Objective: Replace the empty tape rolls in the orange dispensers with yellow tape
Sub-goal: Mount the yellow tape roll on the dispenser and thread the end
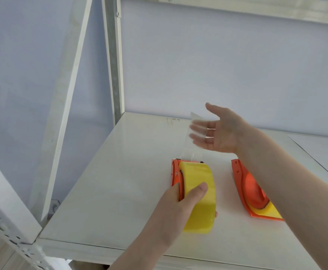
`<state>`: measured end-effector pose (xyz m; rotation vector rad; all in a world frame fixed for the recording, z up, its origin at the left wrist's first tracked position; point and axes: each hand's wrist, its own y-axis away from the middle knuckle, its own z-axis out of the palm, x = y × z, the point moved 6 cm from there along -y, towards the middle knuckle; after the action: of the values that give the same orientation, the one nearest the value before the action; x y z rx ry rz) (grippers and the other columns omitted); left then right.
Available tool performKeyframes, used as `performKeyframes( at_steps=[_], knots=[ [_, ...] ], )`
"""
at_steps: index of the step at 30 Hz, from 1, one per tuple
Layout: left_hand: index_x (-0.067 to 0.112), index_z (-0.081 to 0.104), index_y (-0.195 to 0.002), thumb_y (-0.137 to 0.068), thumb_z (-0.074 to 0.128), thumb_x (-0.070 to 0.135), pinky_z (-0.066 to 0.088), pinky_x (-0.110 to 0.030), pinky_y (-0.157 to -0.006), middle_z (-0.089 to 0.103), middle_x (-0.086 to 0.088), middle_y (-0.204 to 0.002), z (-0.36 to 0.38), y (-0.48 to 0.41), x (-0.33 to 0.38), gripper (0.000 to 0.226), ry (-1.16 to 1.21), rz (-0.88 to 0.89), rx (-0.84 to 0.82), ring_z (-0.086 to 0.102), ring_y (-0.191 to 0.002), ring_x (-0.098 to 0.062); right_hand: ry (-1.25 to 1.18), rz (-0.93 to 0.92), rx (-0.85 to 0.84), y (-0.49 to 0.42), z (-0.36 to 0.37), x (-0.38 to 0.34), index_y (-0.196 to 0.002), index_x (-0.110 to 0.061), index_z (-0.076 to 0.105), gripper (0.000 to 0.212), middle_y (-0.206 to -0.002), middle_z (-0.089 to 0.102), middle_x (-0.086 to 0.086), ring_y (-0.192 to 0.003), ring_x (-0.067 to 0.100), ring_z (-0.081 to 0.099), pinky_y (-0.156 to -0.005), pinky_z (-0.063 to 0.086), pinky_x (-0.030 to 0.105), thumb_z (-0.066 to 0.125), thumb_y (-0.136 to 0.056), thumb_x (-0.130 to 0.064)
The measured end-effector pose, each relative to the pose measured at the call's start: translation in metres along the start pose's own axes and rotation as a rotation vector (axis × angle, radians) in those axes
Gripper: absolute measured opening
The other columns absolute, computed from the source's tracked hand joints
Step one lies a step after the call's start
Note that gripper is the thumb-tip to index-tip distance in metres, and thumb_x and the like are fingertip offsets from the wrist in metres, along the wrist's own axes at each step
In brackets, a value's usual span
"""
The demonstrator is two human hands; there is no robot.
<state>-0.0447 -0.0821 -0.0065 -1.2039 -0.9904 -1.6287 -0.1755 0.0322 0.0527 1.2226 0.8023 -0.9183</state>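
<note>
An orange dispenser [175,177] stands on the white shelf [108,182] with a yellow tape roll [198,193] mounted in it. My left hand [178,207] grips this roll and dispenser, thumb across the yellow tape. A clear strip of tape [190,139] rises from the dispenser's front up to my right hand [215,129], whose fingers are spread straight with the strip stuck against them. A second orange dispenser [251,188] lies to the right, holding yellow tape [266,210], partly hidden by my right forearm.
White metal shelf uprights [116,61] stand at the back left, and another perforated post [9,230] is at the near left. A white back panel [217,65] closes the shelf behind. A seam [315,160] runs across the shelf at right.
</note>
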Motion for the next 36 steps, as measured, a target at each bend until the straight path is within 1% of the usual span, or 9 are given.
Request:
performKeyframes(
  at_steps=[5, 10, 17, 20, 23, 26, 29, 33, 36],
  knots=[
    [0.022, 0.061, -0.091, -0.088, 0.053, 0.028, 0.052, -0.017, -0.055, 0.072, -0.003, -0.081, 0.001, 0.0, -0.002, 0.011, -0.005, -0.01, -0.017, 0.07, -0.06, -0.008, 0.324, -0.04, -0.033, 0.001, 0.002, 0.023, -0.087, -0.012, 0.065, 0.011, -0.086, 0.068, 0.002, -0.076, 0.017, 0.065, -0.065, 0.057, 0.026, 0.067, -0.08, -0.021],
    [0.023, 0.06, -0.097, -0.069, 0.058, 0.031, 0.054, -0.018, -0.062, 0.077, -0.005, -0.087, 0.001, 0.004, -0.004, 0.029, -0.078, 0.008, -0.046, 0.073, -0.073, -0.01, 0.142, -0.108, 0.115, -0.006, 0.0, 0.01, -0.074, -0.009, 0.061, 0.011, -0.074, 0.064, 0.003, -0.062, 0.014, 0.062, -0.054, 0.057, 0.023, 0.061, -0.085, -0.012],
    [0.03, 0.067, -0.1, -0.059, 0.055, 0.07, 0.055, -0.04, -0.09, 0.074, -0.004, -0.102, -0.005, -0.006, 0.003, 0.059, -0.093, -0.024, 0.04, 0.07, -0.095, -0.02, 0.022, -0.005, -0.024, 0.002, 0.003, 0.02, -0.09, -0.006, 0.064, 0.021, -0.089, 0.066, 0.01, -0.081, 0.029, 0.065, -0.075, 0.056, 0.037, 0.061, -0.083, -0.026],
    [0.023, 0.067, -0.103, -0.075, 0.057, 0.052, 0.058, -0.036, -0.084, 0.076, -0.009, -0.098, -0.004, -0.013, 0.004, 0.042, -0.09, -0.08, 0.019, 0.072, -0.086, -0.02, -0.06, 0.034, -0.071, 0.006, -0.002, 0.029, -0.101, -0.004, 0.063, 0.029, -0.094, 0.066, 0.011, -0.086, 0.03, 0.063, -0.073, 0.054, 0.036, 0.058, -0.08, -0.024],
    [0.014, 0.065, -0.105, -0.085, 0.052, 0.032, 0.058, -0.029, -0.069, 0.076, -0.012, -0.093, 0.001, -0.012, 0.006, 0.03, -0.015, -0.146, -0.053, 0.072, -0.077, -0.021, 0.004, -0.011, -0.086, 0.005, -0.001, 0.035, -0.101, -0.01, 0.062, 0.024, -0.088, 0.065, 0.006, -0.072, 0.023, 0.065, -0.057, 0.055, 0.028, 0.062, -0.08, -0.021],
    [0.013, 0.064, -0.096, -0.078, 0.059, 0.038, 0.056, -0.026, -0.059, 0.075, -0.005, -0.073, 0.003, -0.011, 0.007, 0.032, 0.029, -0.142, -0.043, 0.07, -0.063, -0.018, 0.022, -0.098, -0.081, 0.006, 0.002, 0.024, -0.085, -0.011, 0.066, 0.009, -0.077, 0.072, 0.001, -0.068, 0.019, 0.07, -0.059, 0.059, 0.028, 0.06, -0.084, -0.017],
    [0.009, 0.064, -0.097, -0.082, 0.056, 0.047, 0.052, -0.018, -0.048, 0.07, 0.0, -0.058, 0.0, -0.008, 0.007, 0.042, 0.003, -0.12, 0.048, 0.066, -0.051, -0.013, -0.041, -0.159, -0.005, 0.008, -0.002, 0.011, -0.079, -0.011, 0.064, 0.021, -0.063, 0.073, 0.001, -0.064, 0.021, 0.07, -0.065, 0.058, 0.031, 0.05, -0.091, -0.021],
    [0.002, 0.061, -0.101, -0.084, 0.057, 0.038, 0.053, -0.022, -0.048, 0.069, -0.004, -0.061, 0.0, -0.001, 0.006, 0.04, -0.005, -0.065, 0.079, 0.065, -0.05, -0.015, -0.062, -0.138, -0.054, 0.018, -0.005, 0.018, -0.088, -0.008, 0.064, 0.021, -0.078, 0.073, 0.008, -0.076, 0.028, 0.069, -0.072, 0.057, 0.035, 0.056, -0.086, -0.027],
    [0.003, 0.061, -0.1, -0.084, 0.057, 0.036, 0.055, -0.024, -0.05, 0.069, -0.004, -0.063, -0.001, 0.001, 0.006, 0.037, -0.013, -0.031, 0.061, 0.066, -0.053, -0.016, 0.157, -0.211, -0.079, 0.02, -0.004, 0.029, -0.088, -0.011, 0.067, 0.011, -0.086, 0.072, 0.004, -0.072, 0.017, 0.071, -0.072, 0.058, 0.027, 0.066, -0.08, -0.019]
  ],
)
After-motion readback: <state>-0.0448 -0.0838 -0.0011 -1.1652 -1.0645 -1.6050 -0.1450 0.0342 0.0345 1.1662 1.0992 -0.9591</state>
